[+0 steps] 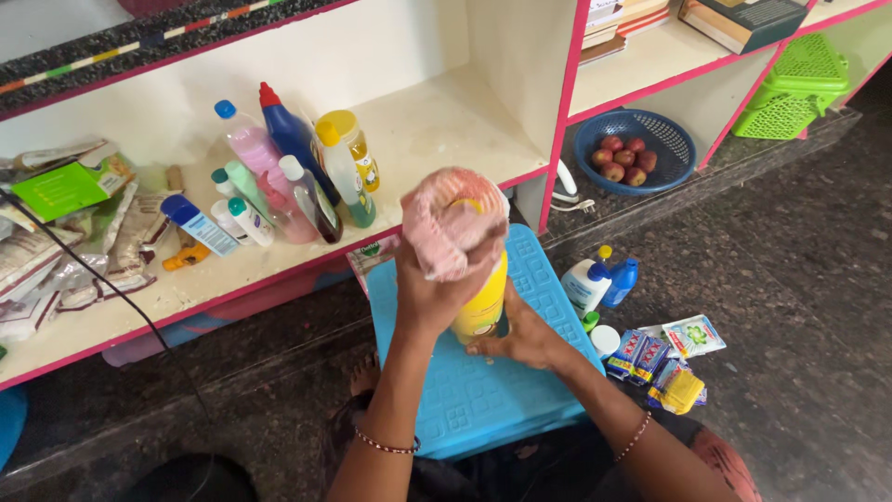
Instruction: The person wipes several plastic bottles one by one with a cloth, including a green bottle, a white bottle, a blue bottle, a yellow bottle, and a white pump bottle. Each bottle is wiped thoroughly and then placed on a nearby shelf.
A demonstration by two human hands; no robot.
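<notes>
Your right hand (pixel 520 339) grips the yellow bottle (pixel 485 302) low down, above the blue plastic stool (pixel 483 390). Your left hand (pixel 437 293) presses a pink cloth (pixel 451 218) over its top. Beyond, the shelf (pixel 446 130) holds more bottles.

A blue basket (pixel 595 139) of red apples (pixel 623 156) sits low; a green crate (pixel 797 88) stands nearby; bottles (pixel 295 139) crowd the shelf (pixel 437 121).

Green flat carton (pixel 70 186) and clear crinkled packets (pixel 56 265) at shelf's left end. Small blue, white-green and yellow sachets (pixel 664 358) clustered on floor, right of blue stool (pixel 483 390).
</notes>
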